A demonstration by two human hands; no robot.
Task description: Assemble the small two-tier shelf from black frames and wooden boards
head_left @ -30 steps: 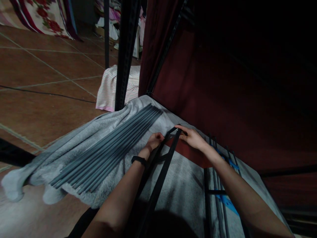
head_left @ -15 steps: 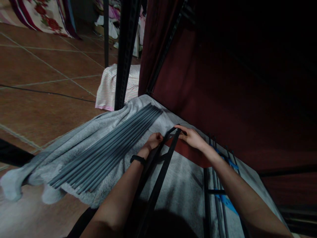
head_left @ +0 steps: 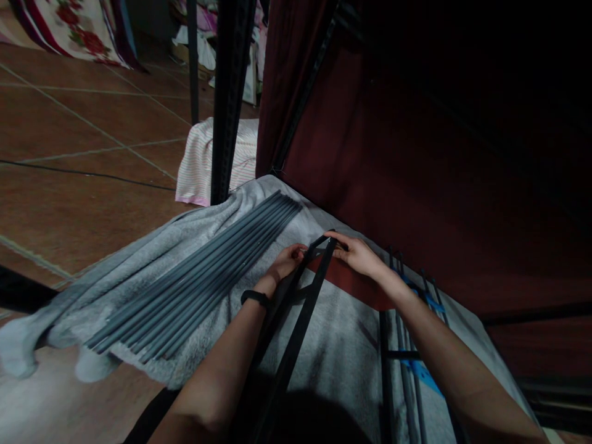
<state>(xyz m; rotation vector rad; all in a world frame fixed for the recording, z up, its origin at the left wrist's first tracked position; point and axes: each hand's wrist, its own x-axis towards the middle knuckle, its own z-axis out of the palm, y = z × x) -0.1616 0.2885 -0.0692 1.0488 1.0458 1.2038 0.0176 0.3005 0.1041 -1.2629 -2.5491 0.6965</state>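
Observation:
A black metal frame [head_left: 296, 333] of two long bars with crosspieces lies on a grey blanket [head_left: 342, 351] in front of me. My left hand [head_left: 285, 262] is curled round the left bar near the frame's far end. My right hand [head_left: 358, 254] pinches the far end's crosspiece, fingers pressed together. A bundle of several grey rods [head_left: 203, 277] lies side by side on the blanket, just left of my left hand. A black band sits on my left wrist.
Another black wire frame with blue tape [head_left: 409, 345] lies on the blanket under my right forearm. A dark red fabric panel [head_left: 416, 185] rises to the right. A black upright post [head_left: 226, 105] and a striped cloth [head_left: 203, 160] stand on the tiled floor beyond.
My left hand has slid slightly toward the frame's far end, closer to my right hand. The view has shifted a little; the rods and blanket stay put.

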